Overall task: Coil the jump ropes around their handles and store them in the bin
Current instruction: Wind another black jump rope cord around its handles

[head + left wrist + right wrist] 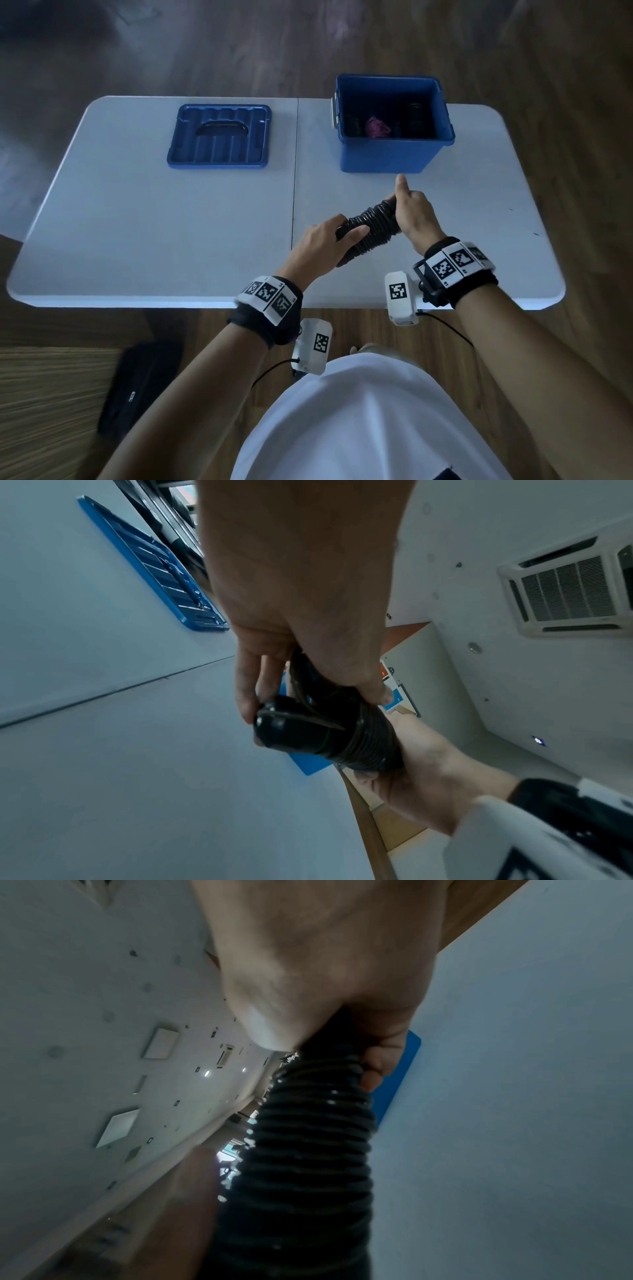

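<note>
Standing over a white table (137, 219), a person works above its near right half. The blue bin (394, 150) sits open at the far right, with dark coils and something pink already inside; its lid (219, 137) lies well apart at the far left. 1 black rope (368, 222) is held in the air between both hands, just in front of the bin, its cord wound in tight turns around the handles. The right hand (412, 212) is wrapped around the far end, thumb raised; the left hand (325, 240) curls around the near end, fingers (246, 696) at the rounded handle cap. The winding looks nearly or fully finished. To do this step well, the loose tail, which cannot be made out here, probably needs tucking under a turn, and the grip should stay firm so the turns do not spring loose on the way into the bin.
</note>
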